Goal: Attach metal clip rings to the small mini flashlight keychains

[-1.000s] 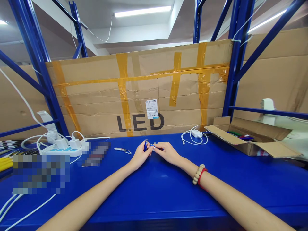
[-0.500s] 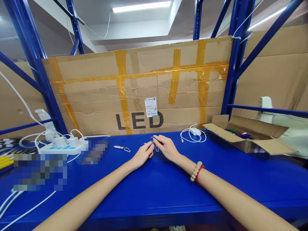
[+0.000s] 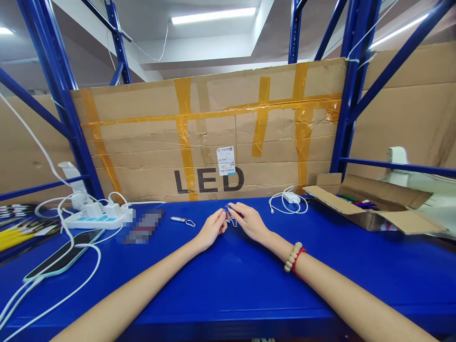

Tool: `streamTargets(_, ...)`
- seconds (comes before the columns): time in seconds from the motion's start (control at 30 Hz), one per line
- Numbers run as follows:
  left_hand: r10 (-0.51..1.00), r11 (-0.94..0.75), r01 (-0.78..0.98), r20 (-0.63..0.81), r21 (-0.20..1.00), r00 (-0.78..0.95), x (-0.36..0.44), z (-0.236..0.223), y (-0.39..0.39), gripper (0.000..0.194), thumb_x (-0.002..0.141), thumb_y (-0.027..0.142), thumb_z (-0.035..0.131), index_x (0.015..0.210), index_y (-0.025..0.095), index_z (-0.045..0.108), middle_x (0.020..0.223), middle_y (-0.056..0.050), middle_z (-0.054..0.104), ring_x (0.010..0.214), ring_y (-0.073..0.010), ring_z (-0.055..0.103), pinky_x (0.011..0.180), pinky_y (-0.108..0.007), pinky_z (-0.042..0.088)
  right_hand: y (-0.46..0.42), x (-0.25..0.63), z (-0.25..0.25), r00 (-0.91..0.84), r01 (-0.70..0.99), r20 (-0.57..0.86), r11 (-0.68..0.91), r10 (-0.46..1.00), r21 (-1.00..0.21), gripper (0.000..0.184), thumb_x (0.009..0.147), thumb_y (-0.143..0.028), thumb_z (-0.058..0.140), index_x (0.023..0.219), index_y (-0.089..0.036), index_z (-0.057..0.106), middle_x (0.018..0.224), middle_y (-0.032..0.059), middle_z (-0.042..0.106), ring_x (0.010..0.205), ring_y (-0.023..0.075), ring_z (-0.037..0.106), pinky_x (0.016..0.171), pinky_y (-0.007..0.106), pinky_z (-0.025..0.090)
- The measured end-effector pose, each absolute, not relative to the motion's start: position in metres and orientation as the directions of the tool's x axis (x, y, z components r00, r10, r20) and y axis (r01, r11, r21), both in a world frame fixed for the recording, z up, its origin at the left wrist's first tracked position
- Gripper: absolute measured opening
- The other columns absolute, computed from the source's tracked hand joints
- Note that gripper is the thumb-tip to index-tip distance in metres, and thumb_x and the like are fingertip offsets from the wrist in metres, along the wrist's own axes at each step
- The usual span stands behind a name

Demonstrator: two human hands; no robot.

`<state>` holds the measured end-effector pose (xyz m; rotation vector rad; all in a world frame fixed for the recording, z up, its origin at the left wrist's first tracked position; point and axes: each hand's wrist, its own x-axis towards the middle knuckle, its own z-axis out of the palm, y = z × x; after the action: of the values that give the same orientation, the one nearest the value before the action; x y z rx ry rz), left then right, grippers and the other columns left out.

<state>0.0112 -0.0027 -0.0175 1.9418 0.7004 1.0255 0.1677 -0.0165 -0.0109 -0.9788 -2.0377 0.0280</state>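
Note:
My left hand (image 3: 211, 232) and my right hand (image 3: 249, 222) meet above the middle of the blue tabletop (image 3: 228, 280). Their fingertips are closed around a small thing, mostly hidden, with a blue bit showing at its top. From it a small silver carabiner clip (image 3: 233, 222) hangs below my right fingers. To the left of my hands lies a slim silver pen-like stick (image 3: 178, 219) with its own carabiner clip (image 3: 190, 223). My right wrist wears a beaded bracelet (image 3: 292, 257) and a red cord.
A white charger with coiled cable (image 3: 291, 197) lies behind right. An open cardboard box (image 3: 370, 219) with pens stands at right. On the left are a power strip (image 3: 94, 220), a phone (image 3: 64, 256) and loose white cables. A tall cardboard sheet (image 3: 156, 156) closes the back.
The view has shifted slightly, so everything sits a little lower and to the right. My fingers stay together on the small thing, and more of its hanging clip shows below my right fingers.

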Motion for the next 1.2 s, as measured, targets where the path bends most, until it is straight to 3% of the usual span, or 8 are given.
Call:
streamTargets(0.23, 0.779, -0.549, 0.166, 0.428, 0.819, 0.458, 0.01, -0.024, 0.002, 0.037, 0.087, 0.052, 0.033, 0.086, 0.015, 0.04, 0.052, 0.004, 0.04, 0.047, -0.0097, 0.034, 0.046, -0.019, 0.026, -0.017, 0.168, -0.013, -0.286, 0.675, 0.66, 0.635, 0.695, -0.376, 0.032, 0.092, -0.035, 0.031, 0.106, -0.021, 0.056, 0.087, 0.0021, 0.055, 0.079, 0.011, 0.052, 0.068, 0.022, 0.037)
streamTargets(0.4, 0.805, -0.589, 0.425, 0.452, 0.687, 0.385, 0.006, -0.021, 0.001, 0.024, 0.093, 0.033, 0.033, 0.085, 0.015, 0.047, 0.063, 0.002, 0.049, 0.061, -0.0126, 0.046, 0.059, -0.022, 0.033, -0.018, 0.168, -0.012, -0.184, 0.672, 0.661, 0.584, 0.727, -0.455, 0.029, 0.09, -0.028, 0.033, 0.112, -0.025, 0.053, 0.11, -0.0018, 0.055, 0.1, 0.0111, 0.052, 0.081, 0.024, 0.038)
streamTargets(0.5, 0.79, -0.601, 0.663, 0.456, 0.446, 0.409, 0.001, -0.016, 0.001, 0.019, 0.094, 0.026, 0.034, 0.089, 0.016, 0.05, 0.078, -0.002, 0.055, 0.076, -0.0165, 0.05, 0.066, -0.026, 0.035, -0.019, 0.169, -0.011, -0.155, 0.687, 0.636, 0.545, 0.756, -0.48, 0.028, 0.089, -0.029, 0.035, 0.112, -0.026, 0.051, 0.108, -0.0034, 0.057, 0.094, 0.0111, 0.054, 0.08, 0.025, 0.039)
streamTargets(0.63, 0.666, -0.601, 0.796, 0.508, -0.07, 0.547, -0.005, -0.006, 0.001, 0.016, 0.094, 0.021, 0.035, 0.1, 0.016, 0.049, 0.092, -0.005, 0.057, 0.088, -0.0213, 0.048, 0.072, -0.032, 0.032, -0.021, 0.171, -0.01, -0.161, 0.72, 0.606, 0.513, 0.779, -0.468, 0.027, 0.087, -0.032, 0.038, 0.109, -0.026, 0.053, 0.092, -0.0037, 0.06, 0.071, 0.0099, 0.054, 0.067, 0.025, 0.04)
streamTargets(0.73, 0.65, -0.541, 0.808, 0.494, -0.233, 0.577, -0.009, 0.003, 0.001, 0.018, 0.095, 0.019, 0.034, 0.107, 0.015, 0.046, 0.094, -0.005, 0.058, 0.088, -0.0216, 0.049, 0.074, -0.034, 0.031, -0.02, 0.172, -0.011, -0.193, 0.734, 0.6, 0.52, 0.777, -0.437, 0.025, 0.087, -0.032, 0.038, 0.105, -0.027, 0.054, 0.092, -0.004, 0.059, 0.069, 0.0096, 0.052, 0.065, 0.024, 0.038)
streamTargets(0.87, 0.7, -0.519, 0.837, 0.477, -0.173, 0.532, -0.017, 0.02, 0.0, 0.018, 0.095, 0.016, 0.032, 0.108, 0.017, 0.044, 0.092, -0.002, 0.059, 0.086, -0.0193, 0.053, 0.073, -0.033, 0.031, -0.016, 0.175, -0.012, -0.219, 0.749, 0.6, 0.527, 0.769, -0.402, 0.025, 0.087, -0.032, 0.037, 0.105, -0.027, 0.054, 0.098, -0.0043, 0.058, 0.072, 0.0095, 0.052, 0.066, 0.024, 0.038)
streamTargets(1.03, 0.802, -0.568, 0.819, 0.275, 0.077, 0.53, -0.042, 0.038, 0.005, 0.019, 0.094, 0.012, 0.029, 0.103, 0.018, 0.045, 0.074, 0.002, 0.058, 0.07, -0.0141, 0.055, 0.065, -0.025, 0.035, -0.016, 0.179, -0.011, -0.229, 0.763, 0.592, 0.52, 0.773, -0.383, 0.025, 0.087, -0.03, 0.037, 0.103, -0.025, 0.055, 0.102, -0.0029, 0.058, 0.076, 0.0102, 0.053, 0.07, 0.024, 0.038)
streamTargets(1.2, 0.857, -0.514, 0.845, 0.104, 0.147, 0.504, -0.066, 0.041, 0.018, 0.02, 0.083, 0.018, 0.053, 0.102, 0.019, 0.049, 0.074, 0.004, 0.057, 0.068, -0.0121, 0.055, 0.059, -0.019, 0.037, -0.018, 0.179, -0.008, -0.235, 0.776, 0.572, 0.506, 0.786, -0.376, 0.025, 0.087, -0.03, 0.037, 0.102, -0.024, 0.056, 0.101, -0.0023, 0.058, 0.077, 0.011, 0.053, 0.07, 0.025, 0.038)
